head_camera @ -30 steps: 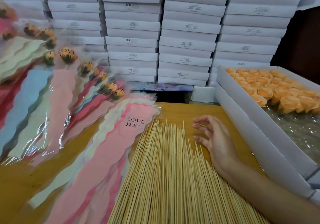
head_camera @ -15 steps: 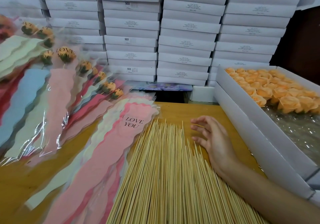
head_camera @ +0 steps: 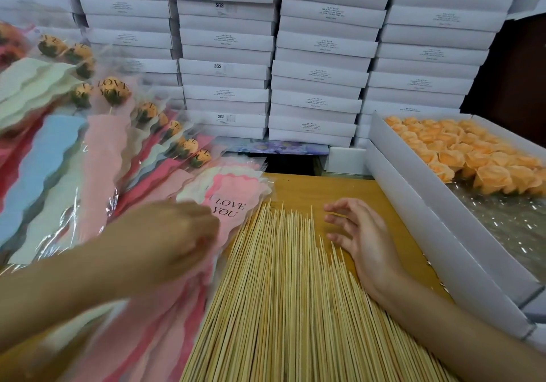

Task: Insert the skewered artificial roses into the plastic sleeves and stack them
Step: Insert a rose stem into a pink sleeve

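Lying in a slanted heap on the wooden table (head_camera: 310,186), the empty plastic sleeves (head_camera: 177,322) show pink, red and cream wavy-edged liners, and the top sleeve (head_camera: 233,195) bears the words LOVE YOU near its mouth. Over the middle of that sleeve sits the left hand (head_camera: 174,239), smeared by motion blur. Its fingers look curled down toward the plastic, but I cannot tell whether they pinch it or only touch it, and the forearm hides part of the heap. Just right of the heap, touching its edge, the bamboo skewers (head_camera: 280,307) lie in a dense fan that runs out of the bottom of the view. The right hand (head_camera: 363,234) rests its heel on the right margin of the skewers, fingers spread and lightly bent, holding nothing. Farther left the sleeved roses (head_camera: 112,92) lie stacked in overlapping rows, orange heads on sticks inside blue, pink and green sleeves. Glare blurs most of their print, and the left edge cuts the stack off. On the right an open white box (head_camera: 413,204) holds loose orange rose heads (head_camera: 461,151) at its far end and crinkled clear film (head_camera: 508,228) nearer, its near end out of frame. Behind stand white boxes (head_camera: 319,71) in tall columns, their labels too small to read.
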`<state>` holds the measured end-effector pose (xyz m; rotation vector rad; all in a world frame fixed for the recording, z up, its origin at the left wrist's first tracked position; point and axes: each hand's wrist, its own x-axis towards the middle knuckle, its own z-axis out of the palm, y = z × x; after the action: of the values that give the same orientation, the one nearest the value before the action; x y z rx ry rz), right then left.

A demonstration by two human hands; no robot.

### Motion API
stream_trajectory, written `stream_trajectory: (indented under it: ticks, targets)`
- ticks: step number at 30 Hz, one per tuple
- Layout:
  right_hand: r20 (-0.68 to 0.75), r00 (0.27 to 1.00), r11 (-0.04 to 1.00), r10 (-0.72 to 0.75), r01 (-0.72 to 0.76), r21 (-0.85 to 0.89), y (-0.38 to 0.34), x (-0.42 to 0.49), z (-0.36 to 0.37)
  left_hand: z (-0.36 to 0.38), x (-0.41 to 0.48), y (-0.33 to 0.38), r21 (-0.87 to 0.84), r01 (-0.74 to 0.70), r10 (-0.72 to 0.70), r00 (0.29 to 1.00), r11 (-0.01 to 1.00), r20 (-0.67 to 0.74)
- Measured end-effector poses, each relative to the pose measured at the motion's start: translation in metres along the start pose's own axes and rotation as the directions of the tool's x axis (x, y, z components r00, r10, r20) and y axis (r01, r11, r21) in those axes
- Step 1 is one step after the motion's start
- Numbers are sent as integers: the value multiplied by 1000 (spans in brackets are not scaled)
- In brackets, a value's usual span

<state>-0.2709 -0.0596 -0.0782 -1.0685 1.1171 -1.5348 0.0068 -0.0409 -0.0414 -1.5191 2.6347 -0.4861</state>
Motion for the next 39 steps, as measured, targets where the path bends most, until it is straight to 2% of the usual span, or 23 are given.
stream_trajectory:
  ticks: [2,4,8,15,20,24,26,28,31,36,39]
  targets:
    - [5,1000,1000,0,0,-2,-1,-1,0,-3,1,25,-146,-94,86,994,985,-65]
    - [10,1000,1000,2,-2,-4,-1,-1,0,-6,2,51,-195,-165,141,981,967,-131]
    - [24,1000,1000,3,-2,-15,-1,-2,1,8,12,63,-285,-133,98,986,949,-131]
    - [84,996,996,-25,31,-79,-3,-6,1,24,12,65,-377,-175,91,969,910,-229]
    - [207,973,971,-101,142,-192,-7,-15,7,28,11,65,-397,-189,93,964,898,-249]
    - [352,923,895,-154,281,-346,-20,-26,14,27,11,66,-407,-198,93,960,892,-265]
    - [452,882,813,-133,358,-459,-35,-32,19,26,11,66,-408,-201,95,959,890,-265]
    - [532,839,680,-114,457,-574,-55,-36,22,26,11,66,-411,-210,102,958,887,-268]
    - [553,804,464,-218,584,-666,-94,-36,15,25,10,66,-409,-212,108,959,887,-262]
    - [458,831,210,-317,532,-820,-156,3,-35,24,10,65,-417,-214,115,962,883,-249]
    - [411,876,10,-254,427,-904,-171,51,-82,23,10,65,-407,-213,117,962,888,-248]
